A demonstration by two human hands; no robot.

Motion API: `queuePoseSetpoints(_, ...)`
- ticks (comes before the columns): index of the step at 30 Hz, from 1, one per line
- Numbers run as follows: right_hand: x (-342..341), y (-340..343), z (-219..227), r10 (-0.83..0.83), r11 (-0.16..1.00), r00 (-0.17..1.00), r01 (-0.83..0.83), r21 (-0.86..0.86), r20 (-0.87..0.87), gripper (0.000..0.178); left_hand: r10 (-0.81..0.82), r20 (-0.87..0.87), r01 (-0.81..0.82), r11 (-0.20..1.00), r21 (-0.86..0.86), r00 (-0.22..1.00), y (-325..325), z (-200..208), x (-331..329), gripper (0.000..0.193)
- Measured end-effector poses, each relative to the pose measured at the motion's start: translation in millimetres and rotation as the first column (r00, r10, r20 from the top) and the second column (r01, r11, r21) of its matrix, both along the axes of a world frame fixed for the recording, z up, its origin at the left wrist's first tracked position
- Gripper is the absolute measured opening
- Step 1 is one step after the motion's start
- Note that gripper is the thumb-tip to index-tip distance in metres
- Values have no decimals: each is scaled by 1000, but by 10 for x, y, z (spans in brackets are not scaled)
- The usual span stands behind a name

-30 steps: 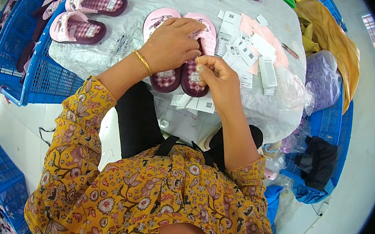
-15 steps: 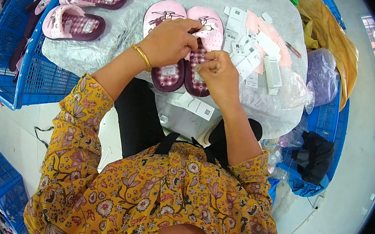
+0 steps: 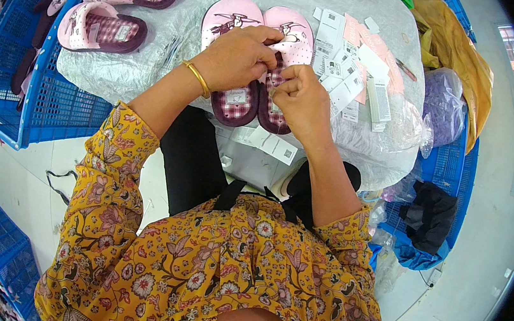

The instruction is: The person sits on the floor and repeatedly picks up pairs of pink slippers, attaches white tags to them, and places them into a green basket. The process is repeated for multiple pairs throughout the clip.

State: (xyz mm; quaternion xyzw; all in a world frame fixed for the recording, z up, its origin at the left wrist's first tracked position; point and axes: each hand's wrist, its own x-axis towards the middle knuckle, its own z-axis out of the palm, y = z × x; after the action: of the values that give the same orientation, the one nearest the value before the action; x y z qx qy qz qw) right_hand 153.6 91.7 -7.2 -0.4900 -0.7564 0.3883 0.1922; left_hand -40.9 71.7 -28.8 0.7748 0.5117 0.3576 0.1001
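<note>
Two pink slippers with dark maroon soles and checked insoles lie side by side on the table before me, toes pointing away. My left hand [image 3: 236, 59] reaches across the left slipper [image 3: 234, 105]. Its bent fingers grip the opening edge of the right slipper's upper [image 3: 298, 45], and the fingertips are partly hidden. Over the right slipper's insole [image 3: 268, 107], my right hand [image 3: 304, 102] has thumb and fingers pinched together close to the left fingertips. Whatever lies in that pinch is too small or too hidden to name.
White printed tags [image 3: 344, 88] and pink paper [image 3: 381, 60] lie right of the slippers, near a small pointed tool [image 3: 405, 69]. More slippers [image 3: 103, 29] line the table's left side. Blue crates [image 3: 62, 104] flank the plastic-covered table [image 3: 164, 78]. A loose tag [image 3: 273, 144] lies below its near edge.
The whole view has shifted slightly, so the table's things sit a little to the right. Both hands keep nearly the same pose at the right slipper.
</note>
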Motion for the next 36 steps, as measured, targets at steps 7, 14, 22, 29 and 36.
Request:
queuePoseSetpoints(7, -62, -6, -7, -55, 998, 998, 53, 39, 37, 28, -18, -21, 19, 999, 39, 1000, 27, -25, 6, 14)
queuePoseSetpoints(14, -113, -20, 5, -76, 996, 996, 74, 48, 54, 29, -29, -57, 29, 999, 13, 998, 38, 41, 18, 8)
queuePoseSetpoints(22, -88, 16, -64, -62, 995, 998, 62, 81, -11, 28, -1, -130, -17, 991, -134, 991, 50, 132, 6, 9)
queuePoseSetpoints(29, -177, -30, -56, -129, 991, 957, 112, -79, -260, 26, -37, -21, 34, 991, -130, 999, 56, 276, -43, 4)
queuePoseSetpoints(36, -196, -64, 13, -173, 976, 879, 92, -198, -445, 16, 3, 146, -15, 997, 77, 989, -157, 386, -101, 16)
